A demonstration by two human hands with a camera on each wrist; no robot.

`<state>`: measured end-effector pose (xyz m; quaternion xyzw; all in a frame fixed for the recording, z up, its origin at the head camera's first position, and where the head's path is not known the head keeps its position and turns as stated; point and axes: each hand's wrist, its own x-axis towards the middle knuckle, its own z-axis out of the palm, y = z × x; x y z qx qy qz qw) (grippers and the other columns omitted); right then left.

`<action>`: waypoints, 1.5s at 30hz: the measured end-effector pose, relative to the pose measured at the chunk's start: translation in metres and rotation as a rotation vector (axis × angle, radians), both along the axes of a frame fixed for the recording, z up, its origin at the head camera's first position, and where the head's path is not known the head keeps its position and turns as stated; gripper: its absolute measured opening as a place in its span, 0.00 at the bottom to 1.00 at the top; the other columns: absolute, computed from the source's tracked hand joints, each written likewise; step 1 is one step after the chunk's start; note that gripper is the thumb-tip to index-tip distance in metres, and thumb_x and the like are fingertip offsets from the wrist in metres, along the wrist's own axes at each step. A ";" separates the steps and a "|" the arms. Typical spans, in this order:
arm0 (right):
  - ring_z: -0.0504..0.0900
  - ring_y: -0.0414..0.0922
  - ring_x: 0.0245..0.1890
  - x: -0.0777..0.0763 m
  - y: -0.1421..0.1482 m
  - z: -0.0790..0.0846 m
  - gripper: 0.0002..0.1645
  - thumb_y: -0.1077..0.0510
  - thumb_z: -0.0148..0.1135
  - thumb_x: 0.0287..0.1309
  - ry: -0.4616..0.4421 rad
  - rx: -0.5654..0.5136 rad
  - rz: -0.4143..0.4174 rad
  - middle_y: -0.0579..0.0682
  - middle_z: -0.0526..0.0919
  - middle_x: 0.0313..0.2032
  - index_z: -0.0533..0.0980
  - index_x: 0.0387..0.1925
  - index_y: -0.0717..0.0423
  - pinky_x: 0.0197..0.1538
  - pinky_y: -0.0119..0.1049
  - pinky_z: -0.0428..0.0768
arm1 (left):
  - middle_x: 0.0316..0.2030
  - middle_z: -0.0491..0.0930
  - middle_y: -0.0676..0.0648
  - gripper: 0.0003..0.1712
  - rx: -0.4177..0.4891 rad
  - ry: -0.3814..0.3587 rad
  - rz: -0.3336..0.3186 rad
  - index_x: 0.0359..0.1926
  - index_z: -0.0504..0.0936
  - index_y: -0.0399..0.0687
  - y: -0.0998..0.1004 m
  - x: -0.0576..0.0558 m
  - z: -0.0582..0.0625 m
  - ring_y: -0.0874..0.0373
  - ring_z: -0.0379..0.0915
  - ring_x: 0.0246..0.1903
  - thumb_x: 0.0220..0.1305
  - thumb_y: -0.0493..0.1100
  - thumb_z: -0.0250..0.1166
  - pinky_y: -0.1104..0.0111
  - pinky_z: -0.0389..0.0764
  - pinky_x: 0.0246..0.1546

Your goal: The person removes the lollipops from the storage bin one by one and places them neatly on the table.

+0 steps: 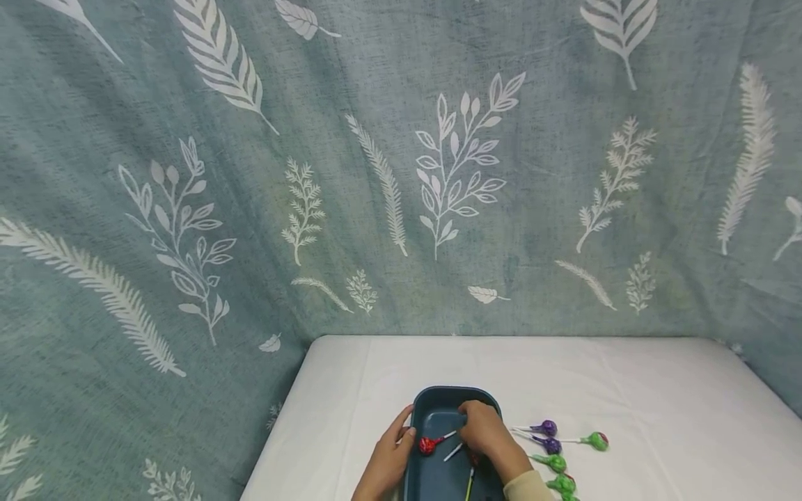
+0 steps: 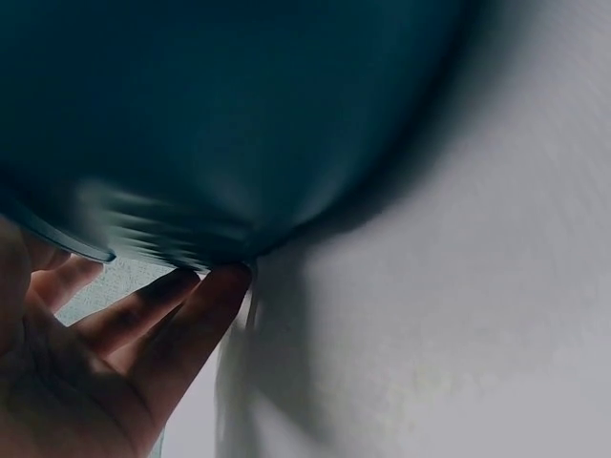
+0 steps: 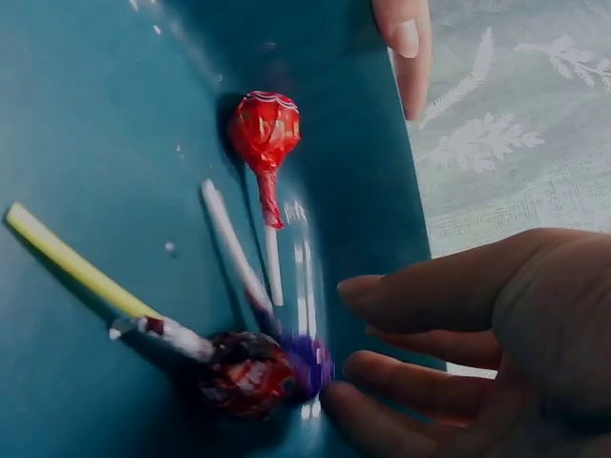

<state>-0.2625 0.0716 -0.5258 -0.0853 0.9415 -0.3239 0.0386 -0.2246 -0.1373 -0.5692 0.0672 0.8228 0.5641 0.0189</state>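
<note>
My left hand (image 1: 387, 459) rests its fairly straight fingers against the outer left wall of a dark blue-teal tray (image 1: 432, 487). In the left wrist view those fingertips touch the tray's (image 2: 229, 124) outside. My right hand (image 3: 477, 334) reaches inside the tray, its fingers spread beside a purple lollipop (image 3: 313, 367); the thumb stands apart from it. Against the purple one lies a dark red lollipop (image 3: 250, 374) with a yellow stick. A bright red lollipop (image 3: 264, 134) with a white stick lies nearer the tray's left wall. From the head, my right hand (image 1: 485, 431) hides part of the tray.
On the white-covered table (image 1: 351, 390), right of the tray, lie two purple lollipops (image 1: 548, 427) and several green lollipops (image 1: 598, 440). Leaf-patterned cloth (image 1: 376, 209) hangs behind and at the sides of the table.
</note>
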 end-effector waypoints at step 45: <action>0.81 0.43 0.29 0.006 0.011 0.008 0.11 0.64 0.74 0.44 0.087 -0.110 0.033 0.47 0.84 0.29 0.84 0.34 0.58 0.39 0.46 0.81 | 0.51 0.83 0.37 0.27 0.004 0.022 0.001 0.74 0.68 0.46 -0.002 -0.002 -0.005 0.40 0.80 0.53 0.77 0.42 0.55 0.42 0.76 0.54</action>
